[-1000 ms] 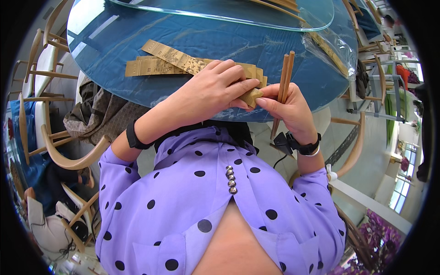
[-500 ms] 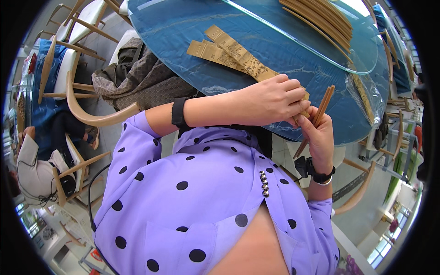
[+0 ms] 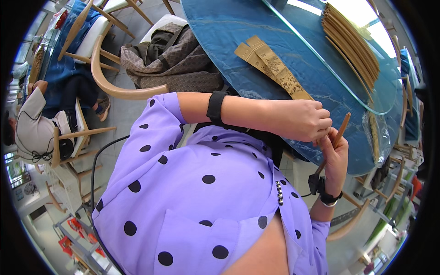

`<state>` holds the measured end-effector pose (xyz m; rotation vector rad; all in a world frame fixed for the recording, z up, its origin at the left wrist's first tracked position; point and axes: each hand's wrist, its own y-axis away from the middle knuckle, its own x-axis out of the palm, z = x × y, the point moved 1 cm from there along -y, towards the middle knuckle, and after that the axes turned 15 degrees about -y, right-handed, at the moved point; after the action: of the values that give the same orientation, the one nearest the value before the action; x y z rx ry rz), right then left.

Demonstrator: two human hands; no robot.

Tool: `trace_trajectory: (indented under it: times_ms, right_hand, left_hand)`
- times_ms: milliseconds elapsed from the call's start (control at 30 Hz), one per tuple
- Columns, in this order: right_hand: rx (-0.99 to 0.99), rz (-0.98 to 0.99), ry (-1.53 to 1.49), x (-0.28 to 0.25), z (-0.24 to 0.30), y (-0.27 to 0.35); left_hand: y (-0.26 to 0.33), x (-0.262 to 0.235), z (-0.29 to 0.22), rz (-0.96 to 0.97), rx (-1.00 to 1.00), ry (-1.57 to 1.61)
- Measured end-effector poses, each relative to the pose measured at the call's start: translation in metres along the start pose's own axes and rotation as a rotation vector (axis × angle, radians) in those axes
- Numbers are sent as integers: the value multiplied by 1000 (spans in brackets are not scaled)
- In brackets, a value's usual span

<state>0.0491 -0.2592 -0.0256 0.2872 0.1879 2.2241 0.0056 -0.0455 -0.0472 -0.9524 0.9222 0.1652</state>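
My right hand is closed round a pair of brown wooden chopsticks, which slant up past its thumb. They overlap, so their number is hard to read. Just above, my left hand is bent over with its fingers pinched together, meeting the right fingertips. Whatever those fingers hold is hidden behind them. Gold printed paper chopstick sleeves lie overlapping on the blue-covered table. Their lower ends run behind my left hand, and I cannot tell whether it touches them.
A fanned stack of long brown strips lies by the glass turntable edge. Clear plastic wrapping sits at the table's right rim. Left are a patterned bag, a wooden chair and a seated person.
The whole view has shifted, placing table and hands farther right and lower. The gold sleeves overlap more closely. The chopsticks, spread slightly before, now line up in my right hand.
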Motion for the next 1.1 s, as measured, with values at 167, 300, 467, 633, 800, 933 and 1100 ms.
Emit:
trace_trajectory:
  times_ms: [167, 300, 467, 633, 800, 933, 1100]
  right_hand:
    - [9, -14, 13, 5, 8, 0]
    - [43, -38, -22, 3, 8, -6]
    - [37, -40, -7, -2, 9, -11]
    - [27, -64, 2, -2, 6, -14]
    - [41, -29, 25, -2, 12, -15]
    - [79, -52, 59, -7, 11, -18]
    - [40, -125, 75, -13, 10, -22]
  left_hand:
    - [3, 2, 6, 30, -31, 40]
    - [5, -2, 17, 131, -116, 202]
    - [1, -1, 19, 144, -143, 261]
    - [1, -6, 27, 191, -198, 368]
    - [0, -4, 25, 215, -197, 383]
    - [0, -10, 32, 274, -278, 401]
    - [4, -15, 57, 91, -279, 173]
